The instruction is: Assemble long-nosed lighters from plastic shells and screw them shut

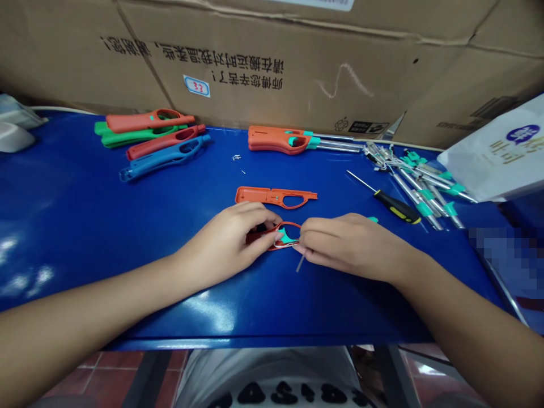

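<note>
In front of me lies an orange half shell of a long-nosed lighter [287, 224], partly hidden by my fingers. A teal trigger [284, 236] and thin white wires sit inside it. My left hand [238, 232] is closed around the rear of the shell, its thumb beside the trigger. My right hand [351, 243] pinches at the front end, where the fingers hide what they hold. A thin greyish strip [300, 263] sticks out below those fingers. Just beyond both hands rests the matching orange half shell [259, 195], inner side up.
Green, red, orange and blue shells [164, 156] lie at back left. Orange lighters with metal tubes [278, 140] stand at the back, near small screws [236, 157]. To the right are a screwdriver [397, 207], tube assemblies [419, 190] and a white bag [497, 150]. A cardboard box [297, 68] closes off the rear.
</note>
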`<action>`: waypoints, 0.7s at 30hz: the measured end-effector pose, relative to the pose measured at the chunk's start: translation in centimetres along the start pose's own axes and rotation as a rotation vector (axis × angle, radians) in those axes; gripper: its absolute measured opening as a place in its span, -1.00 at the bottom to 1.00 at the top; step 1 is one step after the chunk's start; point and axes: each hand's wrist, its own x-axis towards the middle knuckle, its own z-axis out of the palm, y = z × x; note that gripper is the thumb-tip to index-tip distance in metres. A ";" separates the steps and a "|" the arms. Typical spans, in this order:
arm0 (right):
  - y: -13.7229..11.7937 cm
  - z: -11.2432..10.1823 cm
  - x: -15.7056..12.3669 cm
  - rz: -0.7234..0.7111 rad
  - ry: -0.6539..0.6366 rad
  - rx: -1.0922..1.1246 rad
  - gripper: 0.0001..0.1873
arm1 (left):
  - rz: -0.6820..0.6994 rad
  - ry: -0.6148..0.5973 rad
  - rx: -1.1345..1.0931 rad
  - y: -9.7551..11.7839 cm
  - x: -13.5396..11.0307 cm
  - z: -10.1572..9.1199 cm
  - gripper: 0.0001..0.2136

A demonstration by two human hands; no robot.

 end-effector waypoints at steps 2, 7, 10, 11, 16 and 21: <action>-0.2 -0.1 0.0 -0.027 0.005 -0.051 -0.80 | 0.010 -0.002 -0.001 -0.1 0.0 0.0 -0.83; -0.4 -0.1 0.1 -0.051 -0.014 -0.078 -0.75 | 0.008 -0.001 0.000 -0.1 0.1 0.0 -0.84; -0.4 -0.1 0.2 -0.050 -0.010 -0.092 -0.75 | 0.010 0.000 0.005 0.0 0.1 0.0 -0.84; -0.4 -0.1 0.2 -0.050 -0.010 -0.095 -0.75 | 0.012 -0.001 0.005 0.0 0.1 0.0 -0.84; -0.6 0.0 0.1 -0.063 0.002 -0.096 -0.72 | 0.012 -0.006 0.010 0.0 0.1 0.0 -0.84; -0.5 -0.2 0.1 -0.064 0.017 -0.058 -0.72 | 0.016 -0.017 0.012 0.1 0.1 -0.1 -0.83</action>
